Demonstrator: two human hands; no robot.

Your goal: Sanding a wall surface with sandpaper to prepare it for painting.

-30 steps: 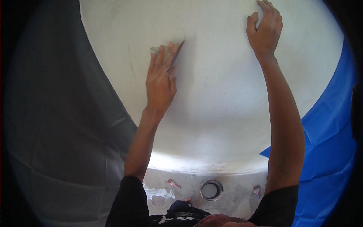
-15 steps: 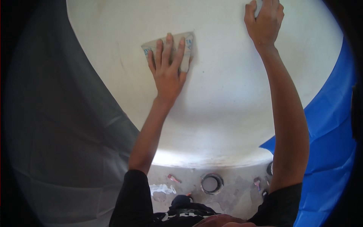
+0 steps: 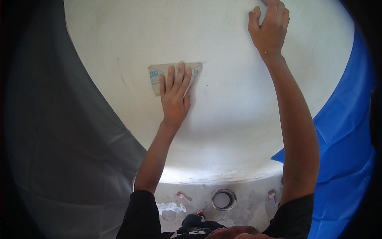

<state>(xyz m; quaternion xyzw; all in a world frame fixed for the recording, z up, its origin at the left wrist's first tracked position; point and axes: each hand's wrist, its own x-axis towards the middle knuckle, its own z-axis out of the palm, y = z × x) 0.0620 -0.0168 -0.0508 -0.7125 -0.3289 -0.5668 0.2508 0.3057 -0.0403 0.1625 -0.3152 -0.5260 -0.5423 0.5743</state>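
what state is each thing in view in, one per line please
White surface, curved, dotted with dark specks
Paper sheet, spread against the white surface
Left hand, fingers extended over the paper sheet
Right hand, thumb apart, grip unclear
Round container, open-topped
Left brush, lying down
Right brush, lying down
Blue sheet, creased
Dark grey sheet, creased

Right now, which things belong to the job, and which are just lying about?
In use:
grey-brown sheet under the left hand
white curved surface beneath it

Seemingly just left on the floor:
reddish brush
second brush
round container
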